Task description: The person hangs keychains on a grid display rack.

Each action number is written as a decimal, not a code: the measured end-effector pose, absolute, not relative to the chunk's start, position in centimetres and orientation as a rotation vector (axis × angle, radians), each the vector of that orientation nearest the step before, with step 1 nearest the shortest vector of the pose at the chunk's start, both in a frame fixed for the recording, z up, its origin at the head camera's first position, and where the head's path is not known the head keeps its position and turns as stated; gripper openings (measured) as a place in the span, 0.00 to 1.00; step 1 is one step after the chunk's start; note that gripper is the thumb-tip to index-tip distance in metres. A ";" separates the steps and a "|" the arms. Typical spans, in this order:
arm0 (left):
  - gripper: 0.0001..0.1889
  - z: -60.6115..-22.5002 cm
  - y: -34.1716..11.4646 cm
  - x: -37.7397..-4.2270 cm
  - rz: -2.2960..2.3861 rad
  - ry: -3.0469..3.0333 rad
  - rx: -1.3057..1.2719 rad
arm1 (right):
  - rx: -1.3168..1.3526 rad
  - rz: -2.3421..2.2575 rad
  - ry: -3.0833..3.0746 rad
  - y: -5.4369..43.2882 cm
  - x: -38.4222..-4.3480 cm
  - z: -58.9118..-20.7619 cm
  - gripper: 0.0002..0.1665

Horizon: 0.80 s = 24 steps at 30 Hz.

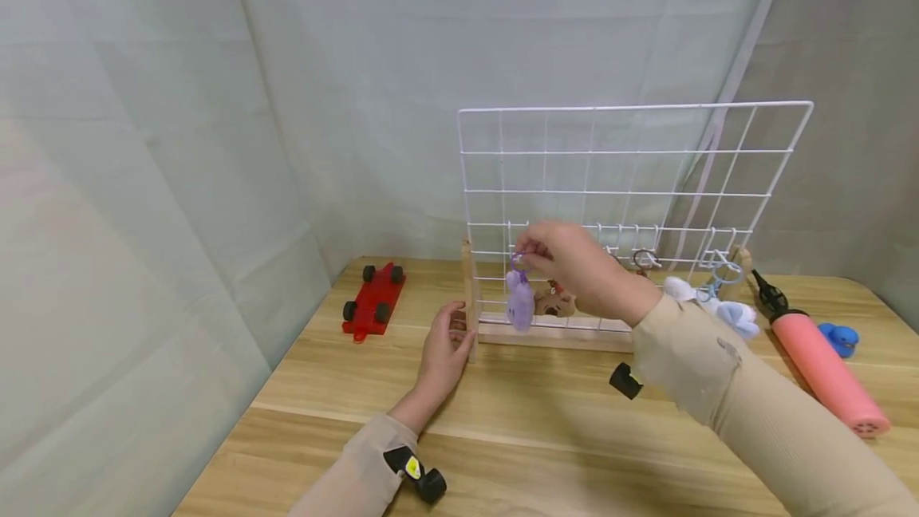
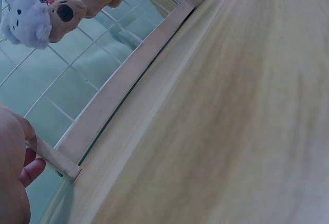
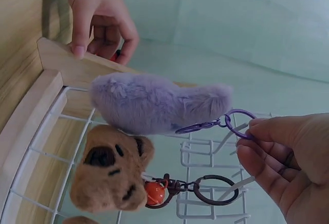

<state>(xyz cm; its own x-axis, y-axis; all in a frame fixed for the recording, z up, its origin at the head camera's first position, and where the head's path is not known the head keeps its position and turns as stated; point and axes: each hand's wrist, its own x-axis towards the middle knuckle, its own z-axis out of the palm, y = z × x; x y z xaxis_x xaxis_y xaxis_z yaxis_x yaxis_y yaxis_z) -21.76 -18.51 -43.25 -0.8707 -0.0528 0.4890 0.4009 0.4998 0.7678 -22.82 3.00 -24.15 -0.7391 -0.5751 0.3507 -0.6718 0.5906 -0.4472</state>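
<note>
My right hand [image 1: 570, 262] pinches the purple ring [image 3: 228, 122] of a fluffy lilac plush keychain [image 3: 159, 103] between thumb and fingers. The plush hangs in front of the white wire grid rack [image 1: 632, 108], at its left part, with the ring close by a hook. Just beside it, a brown bear keychain [image 3: 110, 170] hangs by a dark ring on a white hook. Around the wooden end piece [image 1: 471, 294] at the rack's left, my left hand [image 1: 439, 353] curls its fingers, with the thumb on the near side.
Left of the rack lies a red toy car [image 1: 375, 300] with black wheels. A white and light-blue plush [image 1: 735, 317] hangs at the rack's right end. Further right lie a pink cylinder with a black nozzle [image 1: 826, 369] and a small blue toy [image 1: 840, 339].
</note>
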 end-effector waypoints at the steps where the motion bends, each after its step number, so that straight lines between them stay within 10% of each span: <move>1: 0.24 -43.3 -18.5 -21.7 -1.347 -2.292 -0.287 | 1.057 0.833 -2.637 2.9 -23.0 -24.1 0.04; 24: 0.24 -43.3 -18.5 -21.7 -1.331 -2.298 -0.285 | 1.050 0.698 -2.699 2.7 -24.8 -23.9 0.05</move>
